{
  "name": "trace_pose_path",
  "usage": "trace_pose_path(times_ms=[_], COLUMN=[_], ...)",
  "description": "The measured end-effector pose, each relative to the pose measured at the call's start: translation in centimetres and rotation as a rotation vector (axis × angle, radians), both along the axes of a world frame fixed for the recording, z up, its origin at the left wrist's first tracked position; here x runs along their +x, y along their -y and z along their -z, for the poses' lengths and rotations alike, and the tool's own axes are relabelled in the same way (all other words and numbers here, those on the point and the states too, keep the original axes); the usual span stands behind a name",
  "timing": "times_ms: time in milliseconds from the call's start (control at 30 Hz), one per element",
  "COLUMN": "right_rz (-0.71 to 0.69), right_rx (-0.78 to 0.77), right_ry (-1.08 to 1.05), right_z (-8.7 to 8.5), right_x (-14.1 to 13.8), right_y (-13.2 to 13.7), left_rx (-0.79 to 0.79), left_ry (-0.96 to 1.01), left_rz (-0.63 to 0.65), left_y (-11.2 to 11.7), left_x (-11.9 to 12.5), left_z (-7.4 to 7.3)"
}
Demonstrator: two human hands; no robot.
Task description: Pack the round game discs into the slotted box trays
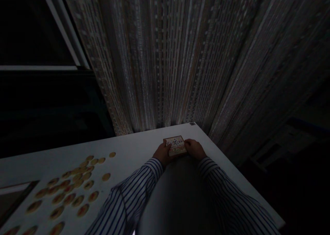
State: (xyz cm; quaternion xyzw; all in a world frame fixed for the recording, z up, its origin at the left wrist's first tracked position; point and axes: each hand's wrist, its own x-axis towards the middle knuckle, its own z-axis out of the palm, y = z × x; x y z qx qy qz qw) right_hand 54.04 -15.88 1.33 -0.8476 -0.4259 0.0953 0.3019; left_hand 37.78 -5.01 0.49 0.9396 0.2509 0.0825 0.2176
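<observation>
A small flat square box [175, 145] with a patterned top rests near the far right corner of the white table [134, 149]. My left hand [162, 154] grips its left side with fingers closed round the edge. On the right side, my right hand [195, 149] holds the box the same way. Both arms are in striped sleeves.
Several round golden-brown discs [74, 187] lie scattered on the table's left part. A dark framed tray or board [12, 197] sits at the left edge. A pale curtain [180, 56] hangs behind the table. The surroundings are dark.
</observation>
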Motion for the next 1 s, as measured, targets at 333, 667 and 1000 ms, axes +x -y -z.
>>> trace_pose_path(times_ms=[333,667,1000], right_rz=[-0.305,-0.334,-0.386], right_rx=[-0.172,-0.202,-0.116], right_ry=[0.429,0.431,0.429], right_z=[0.1,1.0,1.8], right_x=[-1.6,-0.6,0.1], right_y=[1.7,2.0,3.3], left_rx=[0.018,0.014,0.094], left_ry=[-0.011,0.124,0.038], left_rz=[-0.011,0.015,0.002], left_y=[0.2,-0.1,0.5], left_x=[-0.1,-0.4,-3.4], left_z=[0.3,1.6,1.0])
